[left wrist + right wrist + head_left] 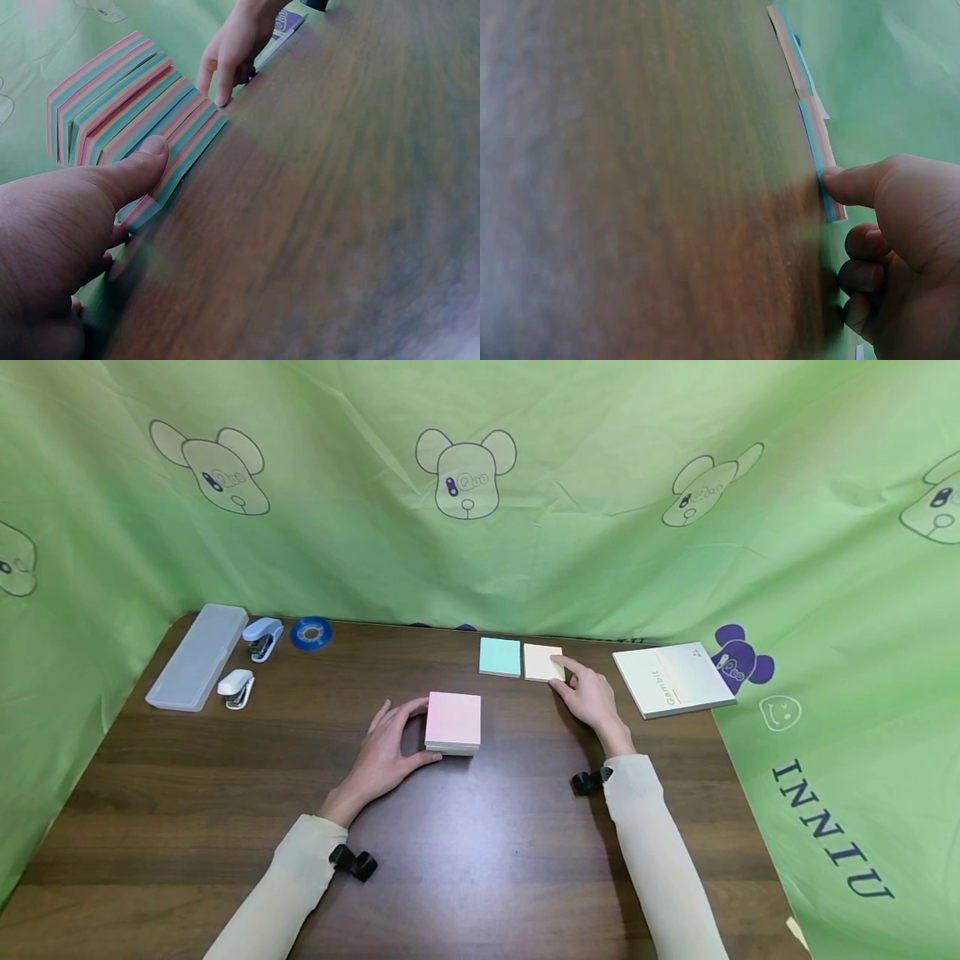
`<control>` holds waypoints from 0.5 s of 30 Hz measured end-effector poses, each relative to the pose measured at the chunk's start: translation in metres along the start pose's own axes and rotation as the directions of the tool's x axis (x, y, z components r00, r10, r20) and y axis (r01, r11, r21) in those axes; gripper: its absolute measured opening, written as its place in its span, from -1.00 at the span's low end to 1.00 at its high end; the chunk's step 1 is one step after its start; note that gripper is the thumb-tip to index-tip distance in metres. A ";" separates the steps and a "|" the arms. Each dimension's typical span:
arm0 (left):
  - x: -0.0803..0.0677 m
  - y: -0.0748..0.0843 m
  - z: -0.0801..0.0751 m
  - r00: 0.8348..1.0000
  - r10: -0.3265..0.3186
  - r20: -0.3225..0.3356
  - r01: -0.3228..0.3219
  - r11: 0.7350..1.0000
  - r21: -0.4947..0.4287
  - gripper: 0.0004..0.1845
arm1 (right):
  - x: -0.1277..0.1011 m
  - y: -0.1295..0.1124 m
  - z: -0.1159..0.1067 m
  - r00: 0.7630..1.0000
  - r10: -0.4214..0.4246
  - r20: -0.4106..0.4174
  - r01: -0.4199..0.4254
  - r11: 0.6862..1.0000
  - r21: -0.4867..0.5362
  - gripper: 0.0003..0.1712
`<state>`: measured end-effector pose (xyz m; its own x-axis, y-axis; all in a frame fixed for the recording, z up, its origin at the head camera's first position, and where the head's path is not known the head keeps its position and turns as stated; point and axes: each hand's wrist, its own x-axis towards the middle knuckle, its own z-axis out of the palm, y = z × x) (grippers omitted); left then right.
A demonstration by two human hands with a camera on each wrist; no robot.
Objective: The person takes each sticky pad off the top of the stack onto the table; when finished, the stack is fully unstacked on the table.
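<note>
the half-curled left hand [381,755] grips a pink-topped note stack [453,723]; at its two o'clock, the right hand's [592,698] thumb and forefinger pinch a cream pad [539,662].

The person wears a long off-white sleeve on each arm, the left sleeve [277,889] and the right sleeve [663,852] alike in their pale, plain cloth. Both reach to the wrist, where the edges sit a little uneven, with soft creases about the left cuff [321,835]. A small black wrist camera [352,862] juts from the left cuff, made up of two chunky, rounded blocks; its black counterpart [588,782] at the right cuff [628,768] is similarly compact, its finer details too small to read. The left hand [381,752] and right hand [592,697] are bare.
</note>
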<state>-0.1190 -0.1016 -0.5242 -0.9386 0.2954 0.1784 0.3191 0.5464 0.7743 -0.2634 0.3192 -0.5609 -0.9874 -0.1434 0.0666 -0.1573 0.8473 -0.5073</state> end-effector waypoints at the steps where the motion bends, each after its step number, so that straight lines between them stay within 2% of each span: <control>1: 0.000 0.000 0.000 1.000 -0.001 0.000 0.001 1.000 0.000 0.01 | 0.000 0.000 0.000 1.000 0.000 0.000 0.000 1.000 -0.003 -0.40; 15: 0.000 -0.002 0.001 1.000 0.000 0.000 0.000 1.000 0.001 0.01 | 0.001 0.002 0.000 1.000 -0.001 0.002 0.001 1.000 0.004 -0.41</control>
<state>-0.1191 -0.1020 -0.5265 -0.9384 0.2958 0.1786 0.3197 0.5472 0.7735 -0.2643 0.3205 -0.5621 -0.9872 -0.1452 0.0655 -0.1582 0.8451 -0.5107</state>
